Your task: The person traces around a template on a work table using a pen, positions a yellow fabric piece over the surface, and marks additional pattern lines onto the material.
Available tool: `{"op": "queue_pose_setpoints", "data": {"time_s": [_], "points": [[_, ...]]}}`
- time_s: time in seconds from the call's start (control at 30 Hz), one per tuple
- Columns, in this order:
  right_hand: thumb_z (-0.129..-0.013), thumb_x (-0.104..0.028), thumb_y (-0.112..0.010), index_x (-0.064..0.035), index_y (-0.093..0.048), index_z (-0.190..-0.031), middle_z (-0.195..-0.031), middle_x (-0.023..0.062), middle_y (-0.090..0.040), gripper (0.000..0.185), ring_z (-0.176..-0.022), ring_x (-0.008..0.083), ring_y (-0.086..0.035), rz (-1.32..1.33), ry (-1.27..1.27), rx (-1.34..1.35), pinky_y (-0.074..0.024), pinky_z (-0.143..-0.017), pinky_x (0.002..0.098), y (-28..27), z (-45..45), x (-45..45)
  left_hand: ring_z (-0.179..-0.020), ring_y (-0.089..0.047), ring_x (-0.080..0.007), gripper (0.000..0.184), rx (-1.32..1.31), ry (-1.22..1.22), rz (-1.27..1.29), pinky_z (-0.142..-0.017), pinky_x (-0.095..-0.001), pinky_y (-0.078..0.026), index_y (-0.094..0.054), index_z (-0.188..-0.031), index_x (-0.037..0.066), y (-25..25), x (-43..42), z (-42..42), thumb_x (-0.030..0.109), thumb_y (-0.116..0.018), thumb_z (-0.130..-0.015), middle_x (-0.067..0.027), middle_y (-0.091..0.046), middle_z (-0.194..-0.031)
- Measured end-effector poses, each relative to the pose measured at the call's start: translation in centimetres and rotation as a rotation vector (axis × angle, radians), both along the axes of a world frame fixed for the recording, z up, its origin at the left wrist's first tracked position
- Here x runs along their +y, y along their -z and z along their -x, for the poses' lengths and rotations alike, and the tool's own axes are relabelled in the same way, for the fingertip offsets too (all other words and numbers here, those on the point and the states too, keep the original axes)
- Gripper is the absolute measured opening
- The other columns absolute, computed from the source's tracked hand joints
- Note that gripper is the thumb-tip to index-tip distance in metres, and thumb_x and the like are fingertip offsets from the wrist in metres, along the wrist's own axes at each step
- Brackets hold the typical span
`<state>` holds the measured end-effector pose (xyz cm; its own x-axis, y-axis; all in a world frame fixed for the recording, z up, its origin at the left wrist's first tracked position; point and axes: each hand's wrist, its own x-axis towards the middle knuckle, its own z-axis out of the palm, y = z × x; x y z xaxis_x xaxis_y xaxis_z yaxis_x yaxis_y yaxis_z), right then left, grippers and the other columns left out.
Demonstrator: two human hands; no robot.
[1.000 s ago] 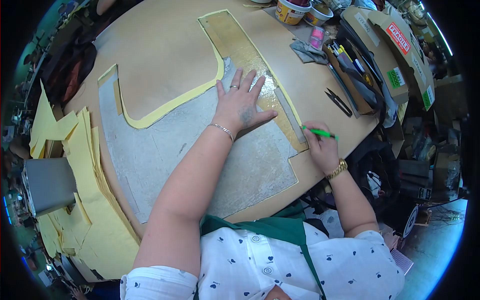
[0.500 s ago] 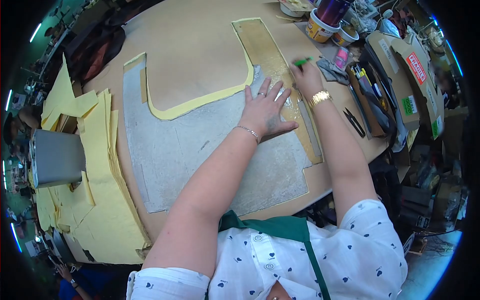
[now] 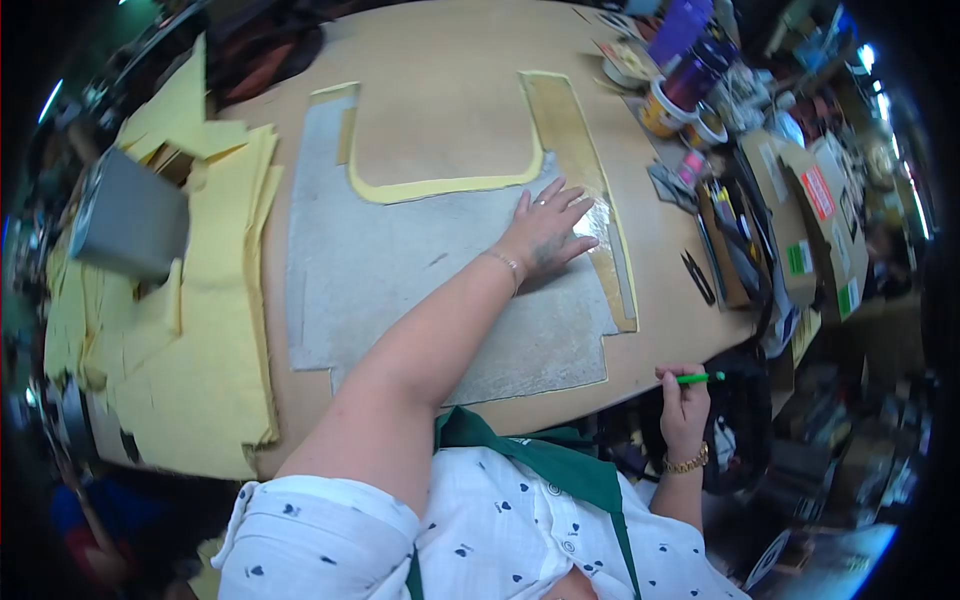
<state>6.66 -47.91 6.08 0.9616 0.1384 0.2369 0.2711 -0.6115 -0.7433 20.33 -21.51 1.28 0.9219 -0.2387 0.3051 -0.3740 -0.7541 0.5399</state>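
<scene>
Head view: grey U-shaped template (image 3: 430,270) lies flat on the table (image 3: 440,90), directly in front of the person, its two arms pointing away. Yellow sheet (image 3: 450,189) shows beneath it as a border around the inner curve. Left hand (image 3: 548,228) palm down, fingers spread, gripping nothing, on the template near the shiny tan strip of its right arm. Right hand (image 3: 686,408) off the near table edge, fingers closed round a green pen (image 3: 700,378), apart from the template

Containers, right side: brown case (image 3: 724,262) holds pens and dark tools, blurred; black snips (image 3: 697,278) beside it. Open cardboard box (image 3: 790,225) beyond, contents hidden. White tub (image 3: 660,112) with orange label farther back; dark purple container (image 3: 694,82) at its mouth, inside or behind, cannot tell. Shallow bowl (image 3: 628,74) near them, something pale in it

Left side: grey metal container (image 3: 130,215), tilted in view, on stacked yellow sheets (image 3: 200,350); inside not visible
</scene>
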Motion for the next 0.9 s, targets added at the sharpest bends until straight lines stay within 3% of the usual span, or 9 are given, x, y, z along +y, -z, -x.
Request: {"op": "queue_pose_setpoints", "data": {"time_s": [0.1, 0.17, 0.3, 0.4, 0.57, 0.73, 0.8, 0.87, 0.9], "points": [[-0.084, -0.008, -0.044, 0.0019, -0.051, -0.087, -0.073, 0.0083, -0.055, 0.013, -0.068, 0.014, -0.054, -0.135, -0.007, 0.031, -0.0425, -0.061, 0.0256, 0.4, -3.9, 1.5, -0.118, -0.034, -0.0325, 0.042, -0.185, -0.102, 0.06, -0.095, -0.0439, -0.029, -0.051, -0.11, 0.007, 0.3, 5.4, 4.0, 0.031, -0.058, -0.076, -0.0154, -0.043, -0.121], [-0.083, -0.009, -0.045, 0.002, -0.051, -0.086, -0.071, 0.011, -0.055, 0.013, -0.067, 0.0173, -0.055, -0.002, -0.006, 0.102, -0.0425, -0.06, 0.0281, 1.5, -7.4, 1.1, -0.104, -0.046, -0.0336, 0.033, -0.322, -0.256, 0.126, -0.089, -0.0387, -0.036, -0.058, -0.096, 0.003, 0.7, 10.6, 7.6, 0.024, -0.063, -0.072, -0.0195, -0.051, -0.11], [-0.079, -0.01, -0.048, 0.0014, -0.053, -0.084, -0.073, 0.0171, -0.056, 0.014, -0.068, 0.028, -0.056, 0.251, 0.032, -0.014, -0.0431, -0.061, 0.0345, 3.2, -12.5, 2.5, -0.096, -0.049, -0.0334, 0.034, -0.314, -0.705, 0.051, -0.085, -0.0372, -0.039, -0.056, -0.097, 0.0, 2.1, 19.3, 16.3, 0.019, -0.064, -0.07, -0.0208, -0.052, -0.102], [-0.077, -0.014, -0.052, 0.0012, -0.055, -0.083, -0.075, 0.0194, -0.057, 0.016, -0.07, 0.0316, -0.056, 0.321, 0.053, 0.006, -0.0435, -0.063, 0.0366, 3.7, -13.3, 3.9, -0.094, -0.049, -0.0337, 0.037, -0.1, -0.911, 0.178, -0.083, -0.0372, -0.04, -0.054, -0.1, -0.001, 0.1, 19.9, 21.5, 0.018, -0.064, -0.07, -0.0196, -0.052, -0.099], [-0.076, -0.02, -0.056, 0.001, -0.056, -0.083, -0.076, 0.0206, -0.058, 0.022, -0.071, 0.0326, -0.057, 0.37, 0.117, -0.02, -0.0435, -0.065, 0.0372, 6.1, -13.9, 4.7, -0.089, -0.051, -0.0322, 0.048, -0.159, -0.918, -0.024, -0.08, -0.0366, -0.041, -0.05, -0.106, -0.004, 2.6, 19.7, 24.9, 0.022, -0.066, -0.069, -0.0209, -0.053, -0.096], [-0.078, -0.023, -0.056, 0.0013, -0.055, -0.084, -0.071, 0.017, -0.056, 0.025, -0.064, 0.026, -0.053, 0.294, 0.028, 0.018, -0.0416, -0.061, 0.0347, 6.8, -14.4, 4.4, -0.086, -0.052, -0.0292, 0.049, -0.12, -1.072, 0.075, -0.078, -0.0356, -0.042, -0.049, -0.108, -0.004, 2.4, 18.8, 24.0, 0.025, -0.065, -0.071, -0.0189, -0.054, -0.09], [-0.079, -0.022, -0.056, 0.0012, -0.054, -0.083, -0.069, 0.0109, -0.055, 0.024, -0.062, 0.019, -0.049, 0.236, -0.013, 0.098, -0.0398, -0.059, 0.0313, 6.0, -14.4, 4.8, -0.077, -0.052, -0.0236, 0.052, 0.224, -1.068, 0.446, -0.07, -0.0337, -0.043, -0.048, -0.106, -0.005, 1.2, 19.6, 23.1, 0.029, -0.066, -0.07, -0.0163, -0.054, -0.085], [-0.079, -0.017, -0.057, -0.0002, -0.054, -0.085, -0.07, 0.0, -0.05, 0.018, -0.062, 0.0092, -0.043, -0.033, -0.068, 0.351, -0.0366, -0.057, 0.0243, 4.9, -14.4, 4.4, -0.066, -0.049, -0.0183, 0.051, 0.008, -1.078, 0.394, -0.059, -0.0335, -0.042, -0.05, -0.1, -0.006, 2.7, 19.8, 22.8, 0.032, -0.066, -0.07, -0.0144, -0.054, -0.079], [-0.08, -0.018, -0.057, 0.0001, -0.056, -0.09, -0.073, 0.0033, -0.055, 0.021, -0.065, 0.0106, -0.049, -0.065, -0.146, 0.407, -0.0395, -0.059, 0.026, 6.8, -16.9, 1.9, -0.064, -0.049, -0.0192, 0.048, 0.038, -1.099, 0.352, -0.059, -0.0334, -0.042, -0.053, -0.096, -0.005, 3.0, 20.1, 22.8, 0.033, -0.065, -0.069, -0.0141, -0.055, -0.075]]}}
